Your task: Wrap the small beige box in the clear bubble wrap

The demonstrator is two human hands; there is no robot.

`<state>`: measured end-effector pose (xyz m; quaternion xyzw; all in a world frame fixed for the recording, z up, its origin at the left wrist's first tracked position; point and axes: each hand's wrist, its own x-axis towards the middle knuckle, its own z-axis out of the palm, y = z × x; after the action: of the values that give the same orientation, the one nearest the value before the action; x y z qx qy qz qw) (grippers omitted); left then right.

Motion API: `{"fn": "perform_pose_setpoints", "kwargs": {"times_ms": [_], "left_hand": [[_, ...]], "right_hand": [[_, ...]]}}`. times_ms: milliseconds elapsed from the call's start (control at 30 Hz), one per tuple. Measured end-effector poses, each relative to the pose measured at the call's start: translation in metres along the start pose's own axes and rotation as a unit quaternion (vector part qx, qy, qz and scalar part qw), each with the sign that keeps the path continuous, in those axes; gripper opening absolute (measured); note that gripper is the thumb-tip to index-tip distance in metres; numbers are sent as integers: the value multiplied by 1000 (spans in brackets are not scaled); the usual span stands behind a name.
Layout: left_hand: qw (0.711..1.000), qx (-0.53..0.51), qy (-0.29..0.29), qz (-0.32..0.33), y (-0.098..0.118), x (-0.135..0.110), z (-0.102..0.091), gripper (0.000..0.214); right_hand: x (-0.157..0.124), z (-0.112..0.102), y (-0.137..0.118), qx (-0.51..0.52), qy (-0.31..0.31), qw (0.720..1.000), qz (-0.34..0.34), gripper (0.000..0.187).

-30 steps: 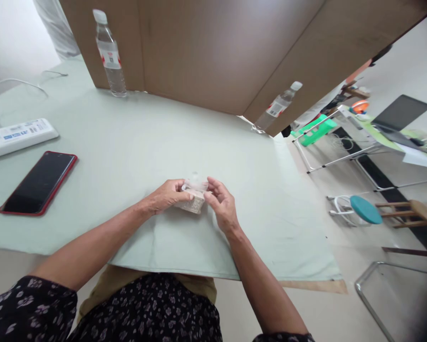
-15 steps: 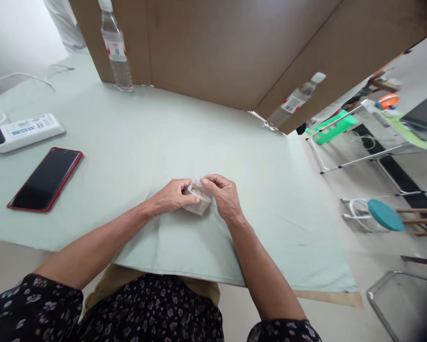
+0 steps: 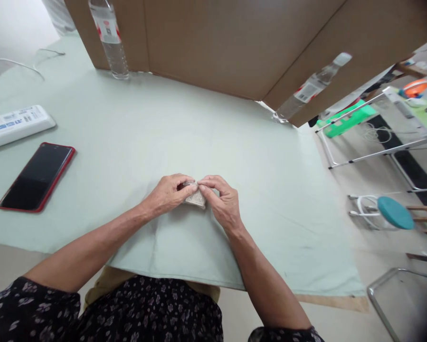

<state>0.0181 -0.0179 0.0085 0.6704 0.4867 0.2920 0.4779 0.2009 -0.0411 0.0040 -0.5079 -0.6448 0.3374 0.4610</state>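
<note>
At the near middle of the pale green tablecloth, the left hand and right hand meet fingertip to fingertip, both pinched on a small clear packet pressed against the cloth; its contents are hard to make out, perhaps something woven. The step looks like flattening or folding it, which calls for steady thumb pressure. At nine o'clock lies a red-cased phone, beyond it a white power strip; at eleven and one o'clock stand water bottles against a cardboard screen.
</note>
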Motion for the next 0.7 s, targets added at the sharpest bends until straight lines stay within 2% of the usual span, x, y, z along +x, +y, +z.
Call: {"fn": "perform_pose_setpoints", "kwargs": {"times_ms": [133,300,500,700], "left_hand": [[999,-31,10,-25,-3,2,-3,42],[995,-66,-21,-67,1,3,-10,43],[998,-46,-5,-40,0,4,-7,32],[998,-50,6,-46,1,3,-5,25]], "right_hand": [[-5,3,3,-83,17,994,-71,13],[-8,3,4,-163,5,976,-141,14],[-9,1,2,-219,-3,948,-231,13],[-9,-4,-3,-226,-29,937,-265,9]]}}
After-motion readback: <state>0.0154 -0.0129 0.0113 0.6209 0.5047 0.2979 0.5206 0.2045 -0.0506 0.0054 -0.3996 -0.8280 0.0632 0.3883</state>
